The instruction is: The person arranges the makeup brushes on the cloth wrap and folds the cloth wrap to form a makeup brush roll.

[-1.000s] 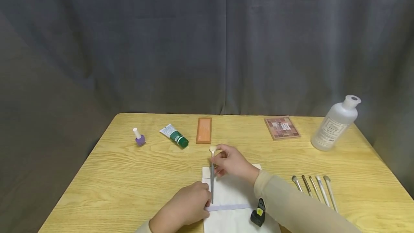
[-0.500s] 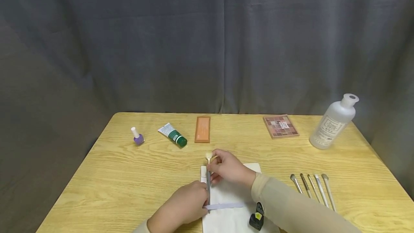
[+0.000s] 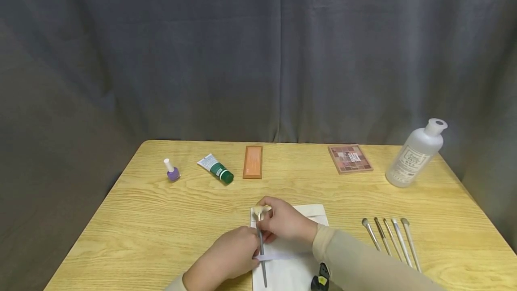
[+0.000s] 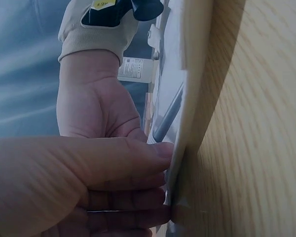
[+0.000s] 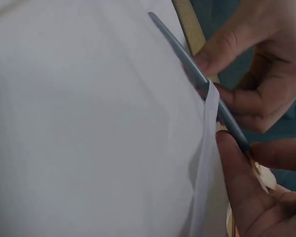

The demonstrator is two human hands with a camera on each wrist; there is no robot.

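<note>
A makeup brush (image 3: 261, 241) with a grey handle and a pale fan-shaped head lies lengthwise along the left side of a white cloth (image 3: 288, 277). My right hand (image 3: 282, 220) pinches it near the head. The handle runs under a lilac elastic band (image 5: 205, 143), its tip out on the near side. With thumb and fingers, my left hand (image 3: 236, 251) pinches the cloth's left edge at the end of the band, as the left wrist view shows from the side. My left thumb (image 5: 207, 60) is close to the handle in the right wrist view.
Several other makeup brushes (image 3: 393, 241) lie in a row at the right. Farther back are a purple nail polish bottle (image 3: 173, 174), a green and white tube (image 3: 217, 169), an orange case (image 3: 252, 162), an eyeshadow palette (image 3: 350, 159) and a translucent plastic bottle (image 3: 414, 154).
My right hand has drawn the brush toward me. The handle, earlier above the band, now passes beneath it and sticks out nearer me. My left hand has stayed at the cloth's edge.
</note>
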